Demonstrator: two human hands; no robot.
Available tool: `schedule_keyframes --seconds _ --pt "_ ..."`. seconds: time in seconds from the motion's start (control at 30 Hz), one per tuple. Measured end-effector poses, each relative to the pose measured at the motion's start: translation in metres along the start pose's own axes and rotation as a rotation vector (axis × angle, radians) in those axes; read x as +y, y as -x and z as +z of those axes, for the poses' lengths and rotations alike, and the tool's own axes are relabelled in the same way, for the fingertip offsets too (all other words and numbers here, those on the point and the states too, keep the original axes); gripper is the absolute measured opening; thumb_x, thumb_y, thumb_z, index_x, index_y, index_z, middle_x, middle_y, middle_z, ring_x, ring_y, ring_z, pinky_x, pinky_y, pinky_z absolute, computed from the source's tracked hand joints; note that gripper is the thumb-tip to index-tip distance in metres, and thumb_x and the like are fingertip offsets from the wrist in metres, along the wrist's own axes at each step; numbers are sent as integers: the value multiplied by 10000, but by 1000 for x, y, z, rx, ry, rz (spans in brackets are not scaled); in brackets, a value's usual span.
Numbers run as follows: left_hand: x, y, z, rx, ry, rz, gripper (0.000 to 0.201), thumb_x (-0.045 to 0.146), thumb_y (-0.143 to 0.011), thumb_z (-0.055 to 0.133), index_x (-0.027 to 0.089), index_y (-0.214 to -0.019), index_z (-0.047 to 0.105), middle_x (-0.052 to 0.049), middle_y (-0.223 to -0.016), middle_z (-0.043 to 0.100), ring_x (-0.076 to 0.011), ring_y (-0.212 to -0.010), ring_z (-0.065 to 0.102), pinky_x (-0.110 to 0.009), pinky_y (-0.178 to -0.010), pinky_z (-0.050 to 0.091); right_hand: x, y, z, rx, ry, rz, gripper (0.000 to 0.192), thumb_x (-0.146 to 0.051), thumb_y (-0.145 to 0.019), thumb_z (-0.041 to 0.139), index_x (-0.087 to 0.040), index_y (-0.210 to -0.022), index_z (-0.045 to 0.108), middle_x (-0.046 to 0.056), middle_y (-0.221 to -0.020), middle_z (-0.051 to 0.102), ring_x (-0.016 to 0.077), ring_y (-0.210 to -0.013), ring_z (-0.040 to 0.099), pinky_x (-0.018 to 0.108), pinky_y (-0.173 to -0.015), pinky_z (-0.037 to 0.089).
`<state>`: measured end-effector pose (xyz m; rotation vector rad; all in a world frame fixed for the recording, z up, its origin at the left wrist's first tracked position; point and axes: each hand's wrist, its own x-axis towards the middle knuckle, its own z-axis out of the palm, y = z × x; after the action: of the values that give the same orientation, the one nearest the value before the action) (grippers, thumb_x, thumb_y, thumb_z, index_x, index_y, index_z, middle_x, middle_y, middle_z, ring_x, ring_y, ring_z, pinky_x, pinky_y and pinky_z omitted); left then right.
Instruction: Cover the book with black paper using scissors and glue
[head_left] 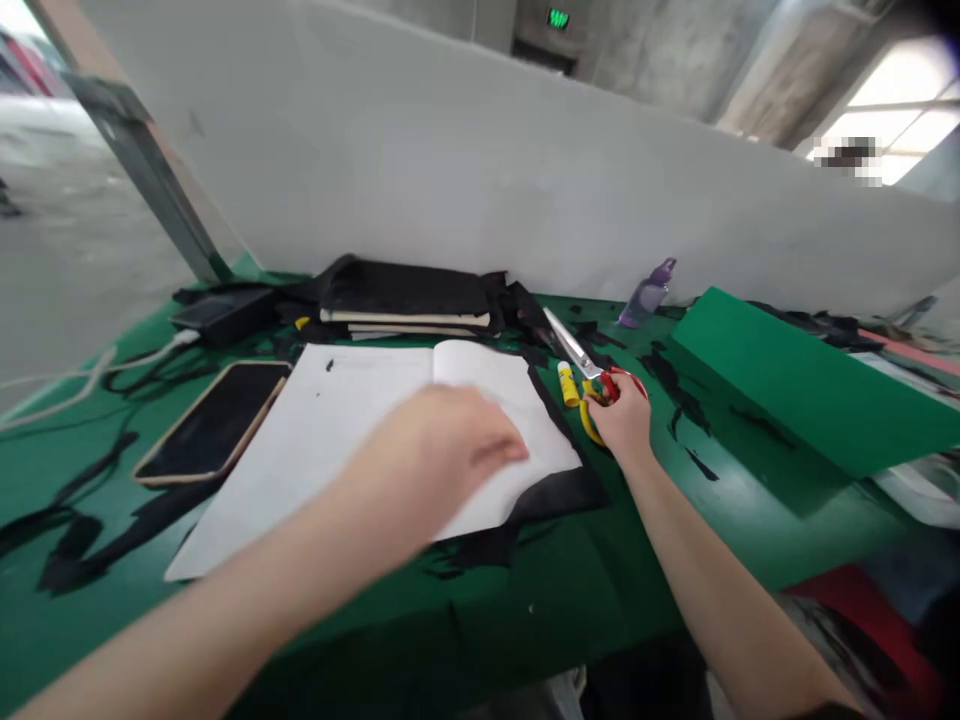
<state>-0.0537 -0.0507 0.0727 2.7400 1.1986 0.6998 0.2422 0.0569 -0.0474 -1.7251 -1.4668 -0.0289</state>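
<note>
My left hand [450, 450] hovers over an open blank notebook [300, 430], slightly smeared by motion. Its fingers are pressed together and bent down, and whatever they might hold is hidden. On the right, my right hand [626, 410] is closed around the red handle of a pair of scissors [574, 345]. The silver blades point away, up and to the left. A yellow loop [590, 425] shows beside the same hand; whether it belongs to the scissors I cannot tell. A yellow glue stick [568, 384] lies just left of the handles. Black paper [559, 495] sticks out from under the notebook.
A phone [214, 420] lies to the left, near a black box [225, 312] with a white cable. Black-covered books [405, 290] are stacked behind the notebook. A purple bottle [648, 293] and a green board [810, 385] are at right. Black scraps litter the green table [735, 520].
</note>
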Motion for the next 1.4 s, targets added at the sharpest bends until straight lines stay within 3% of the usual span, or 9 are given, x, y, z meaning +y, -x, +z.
schedule_keyframes --seconds 0.07,0.23,0.47,0.63,0.77,0.9,1.13,1.27,1.4 --pt "21 1 24 -146 -59 90 240 253 -947 464 211 -823 665 13 -766 666 -155 -731 618 -296 -681 483 3 -1 0 -3 -12 1 338 -360 -612 672 -238 -914 580 26 -798 612 216 -705 561 367 -680 465" --pt "53 4 88 -220 -325 286 161 277 -871 578 140 -950 609 -67 -900 621 -219 -831 568 -329 -637 443 8 -3 -2 -5 -42 11 349 -356 -629 654 -239 -949 579 27 -804 607 227 -730 568 366 -670 457" --pt "69 -11 105 -225 -472 326 111 113 -835 528 107 -929 588 -80 -842 561 -207 -770 528 -314 -578 400 8 -4 -4 17 -98 32 293 -358 -637 648 -244 -898 580 30 -782 617 226 -706 566 371 -676 456" --pt "77 -15 116 -247 -472 238 122 98 -839 519 106 -951 564 -69 -833 573 -210 -755 562 -317 -587 431 6 -4 -7 33 -119 35 307 -341 -629 653 -240 -912 586 29 -787 613 224 -712 565 366 -681 455" --pt "78 -14 111 -163 -449 197 212 102 -884 453 130 -1085 514 -50 -850 580 -193 -741 579 -302 -573 451 5 -4 -9 62 -143 49 336 -347 -636 652 -233 -945 585 39 -844 621 225 -765 568 363 -711 458" --pt "76 -11 102 -167 -472 213 317 156 -891 476 180 -1207 472 -68 -965 579 -206 -799 592 -300 -580 470 3 -4 -12 88 -174 81 277 -352 -645 650 -237 -885 573 14 -781 606 208 -736 564 345 -697 454" --pt "73 -9 101 -161 -446 116 395 119 -884 438 80 -1273 494 -102 -985 585 -204 -792 597 -313 -577 495 5 -7 -12 125 -208 139 297 -362 -632 646 -215 -879 575 14 -766 595 189 -699 553 338 -704 458" --pt "66 -2 82 -119 -283 -37 483 286 -915 433 100 -1361 410 -119 -1165 566 -201 -800 627 -336 -637 544 7 -8 -11 123 -218 132 296 -357 -632 638 -210 -881 575 11 -770 593 185 -711 551 329 -713 455" --pt "49 23 55 25 -172 -167 548 313 -932 388 152 -1443 274 -143 -1303 487 -219 -891 642 -351 -710 568 5 -6 -12 99 -214 127 281 -360 -632 638 -208 -859 571 0 -729 579 171 -657 529 318 -661 438"
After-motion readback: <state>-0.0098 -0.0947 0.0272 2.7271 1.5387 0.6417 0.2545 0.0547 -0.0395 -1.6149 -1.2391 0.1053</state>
